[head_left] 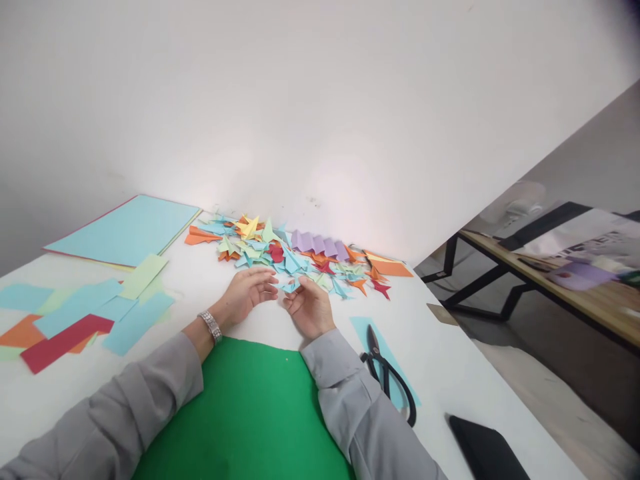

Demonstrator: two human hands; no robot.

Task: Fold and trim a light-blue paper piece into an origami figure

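My right hand (311, 308) pinches a small folded piece of light blue paper (290, 287) between thumb and fingers. Facing it, my left hand (249, 293) has its fingers apart and slightly curved, just left of the paper and with nothing in its grasp. A watch with a metal band (211, 327) circles the left wrist. Right behind both hands lies a pile of small folded paper shapes (270, 250) in blue, green, orange, yellow and red. Beneath my forearms a green sheet (245, 407) covers the near part of the white table (195, 307).
Loose paper strips (85, 317) lie at left, before a stack of large blue sheets (125, 230). On the right, black-handled scissors (385, 373) rest on a blue strip (357, 327), near a black flat object (485, 447). A pleated purple paper (320, 245) stands by the wall.
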